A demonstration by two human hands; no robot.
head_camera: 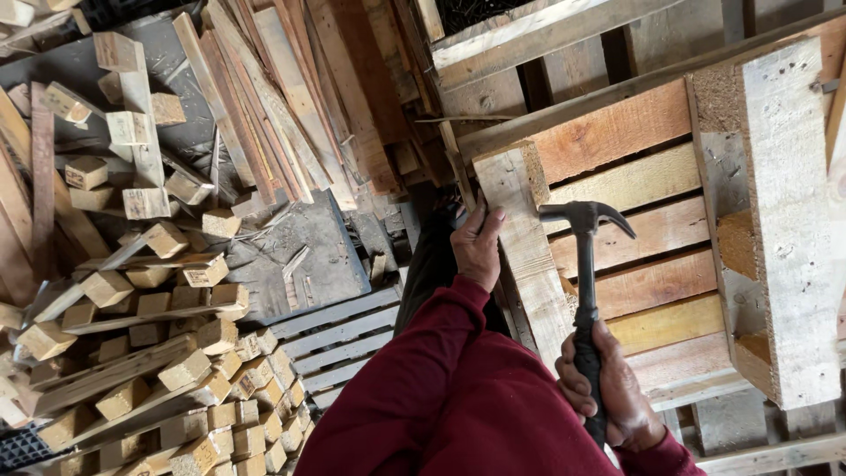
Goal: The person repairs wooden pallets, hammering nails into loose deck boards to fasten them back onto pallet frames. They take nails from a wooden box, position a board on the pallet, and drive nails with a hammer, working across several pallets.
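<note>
We logged right hand, fingers wrapped tight round black grip of claw hammer; head raised beside pallet board, handle butt hidden under palm. Left hand lay against same upright board, fingertips curled over its edge; whether gripping or only steadying, we could not tell. Both forearms in maroon sleeves, cut off at lower frame. Slatted pallet ran past right edge. Heap of wood blocks at left, lower part cropped.
</note>
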